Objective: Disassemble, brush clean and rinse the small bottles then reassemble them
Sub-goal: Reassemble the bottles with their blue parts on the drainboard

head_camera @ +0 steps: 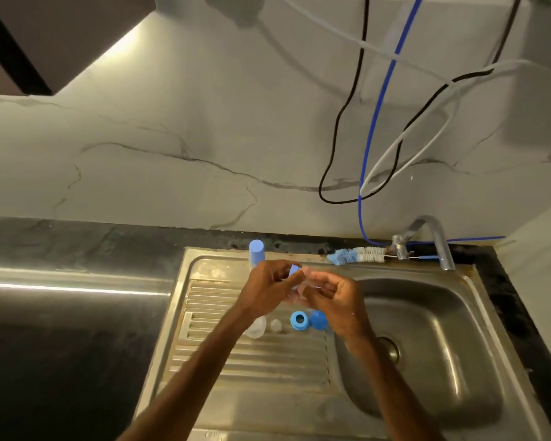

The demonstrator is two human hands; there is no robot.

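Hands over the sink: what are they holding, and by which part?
A small bottle: left hand pinches its blue cap, right hand apparently holds the clear body.

The small bottle [295, 271] between the hands is smeared by motion; only its blue top shows past the left hand [268, 288], and whether the right hand [331, 300] grips it cannot be told. On the drainboard [268, 361] the left wrist covers part of a clear bottle body [257, 329] (faint anyway), the right hand part of a blue cap [318, 320]. The right forearm overlaps the drain [393, 350].
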